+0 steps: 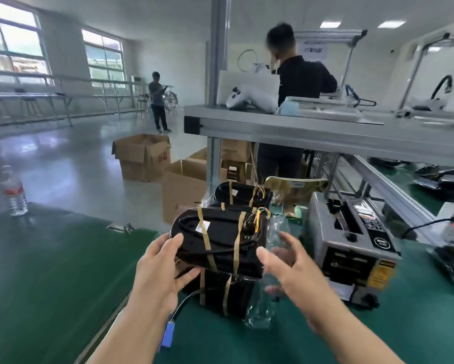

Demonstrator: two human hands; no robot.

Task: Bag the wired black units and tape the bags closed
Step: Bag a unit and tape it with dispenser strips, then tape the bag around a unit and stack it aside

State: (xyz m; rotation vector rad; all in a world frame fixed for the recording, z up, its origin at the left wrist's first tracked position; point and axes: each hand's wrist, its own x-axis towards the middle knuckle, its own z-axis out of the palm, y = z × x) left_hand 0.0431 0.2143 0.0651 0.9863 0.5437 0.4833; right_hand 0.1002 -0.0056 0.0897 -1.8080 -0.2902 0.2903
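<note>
Black and banded with tan tape, the wired unit is lifted off another unit on the green mat, most likely so its wired end can slide into the clear bag at its three o'clock side. The left hand, at the unit's eight o'clock, grips the rounded end, thumb on top and fingers curled beneath; the right hand, at four o'clock, is spread wide against the bag's film, thumb just beside the unit, gripping nothing that I can make out. A tape dispenser stands at three o'clock, near for sealing.
</note>
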